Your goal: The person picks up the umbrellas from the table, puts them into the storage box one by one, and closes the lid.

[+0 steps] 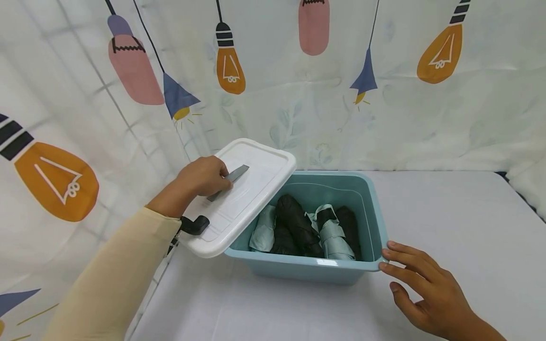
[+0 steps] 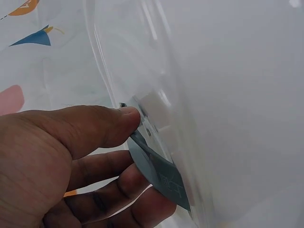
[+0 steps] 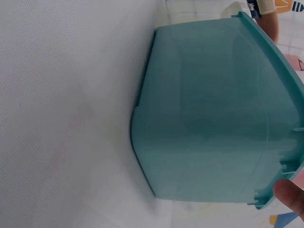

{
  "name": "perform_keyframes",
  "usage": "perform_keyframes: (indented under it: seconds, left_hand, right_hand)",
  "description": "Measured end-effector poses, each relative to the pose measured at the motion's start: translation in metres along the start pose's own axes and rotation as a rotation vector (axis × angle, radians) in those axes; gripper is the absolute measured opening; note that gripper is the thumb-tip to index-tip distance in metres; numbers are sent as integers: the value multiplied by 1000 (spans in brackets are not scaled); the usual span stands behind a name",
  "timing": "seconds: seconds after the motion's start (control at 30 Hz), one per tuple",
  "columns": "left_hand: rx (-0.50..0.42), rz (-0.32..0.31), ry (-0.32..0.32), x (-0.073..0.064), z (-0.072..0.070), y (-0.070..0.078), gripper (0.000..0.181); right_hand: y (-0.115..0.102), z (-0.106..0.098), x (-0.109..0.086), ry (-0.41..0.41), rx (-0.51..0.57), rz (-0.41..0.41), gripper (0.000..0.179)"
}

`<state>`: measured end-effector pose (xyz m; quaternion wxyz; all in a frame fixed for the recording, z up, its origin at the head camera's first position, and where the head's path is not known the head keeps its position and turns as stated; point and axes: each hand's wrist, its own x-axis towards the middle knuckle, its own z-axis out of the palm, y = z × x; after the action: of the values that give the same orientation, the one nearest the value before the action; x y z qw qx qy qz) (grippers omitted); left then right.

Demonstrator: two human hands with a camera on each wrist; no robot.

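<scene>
A white plastic lid (image 1: pixel 260 163) is held tilted over the left end of a teal storage bin (image 1: pixel 298 270). My left hand (image 1: pixel 202 176) grips the lid by its grey handle (image 1: pixel 239 173); the left wrist view shows thumb and fingers around that handle (image 2: pixel 166 178). Inside the bin lie rolled dark bundles (image 1: pixel 298 225) and pale blue-green wrapped bundles (image 1: pixel 337 239), some partly hidden by the lid. At the bin's right front corner, my right hand (image 1: pixel 431 289) has its fingers extended, the fingertips touching the rim. The right wrist view shows the bin's outer wall (image 3: pixel 213 114).
The bin stands on a table with a white cover (image 1: pixel 443 213). A white curtain (image 1: pixel 264 113) printed with lamps and bulbs hangs behind the table and along its left side. A black wrist strap mount (image 1: pixel 195 225) sits by the left cuff, near the lid.
</scene>
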<state>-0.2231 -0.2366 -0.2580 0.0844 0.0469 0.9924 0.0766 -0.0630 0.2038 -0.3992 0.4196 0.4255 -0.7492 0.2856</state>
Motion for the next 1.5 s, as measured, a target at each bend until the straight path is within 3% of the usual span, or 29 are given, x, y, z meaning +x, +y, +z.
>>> perform_keyframes:
  seconds: [0.47,1.5]
  left_hand:
    - [13,37,-10,-1,0,9,35]
    - [61,141,-14,1,7,35,34]
  right_hand:
    - [-2,1,4,43,17,-18,36]
    - [-1,0,2,19,14,-8,37]
